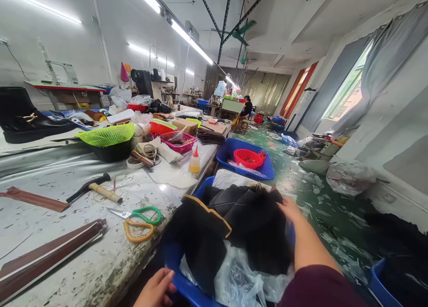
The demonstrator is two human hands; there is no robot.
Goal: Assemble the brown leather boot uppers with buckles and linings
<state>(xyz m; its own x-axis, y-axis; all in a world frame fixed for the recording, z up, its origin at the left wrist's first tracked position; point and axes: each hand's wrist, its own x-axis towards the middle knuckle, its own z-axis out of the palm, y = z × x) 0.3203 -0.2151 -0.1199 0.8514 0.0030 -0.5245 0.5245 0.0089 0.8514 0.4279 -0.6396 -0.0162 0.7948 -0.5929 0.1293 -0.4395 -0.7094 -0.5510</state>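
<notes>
"Where are the black pieces (257, 226)?"

"Heaped in the blue tub (179, 282), between the two hands, with a clear plastic bag (239, 275) showing on the near side. One piece has a tan edging (212, 213)."

"And what are the hands doing?"

"The right hand (291, 211) touches the heap at its right edge. The left hand (158, 288) is just beside the tub's near-left rim, fingers loosely curled, thumb apart from them, nothing visible in it."

"Why set things out like that?"

"My guess is that the tub sits against the desk (110, 267) so the heap is in easy reach of both hands. The scissors (129, 215) lie ahead and left of the left hand, near the desk's edge, probably for a quick grab; the hammer (87, 188) lies farther off (a less pressing tool, I'd suppose). The glue-like bottle (194, 164) stands upright, presumably so it won't leak."

"What can't you make out?"

"Whether the right hand pinches anything: its fingertips are lost against the dark material. The pieces blur into one another, so I can't count them. The left hand is cut off by the lower border, and a maroon sleeve (317, 287) hides the tub's near-right corner."
</notes>
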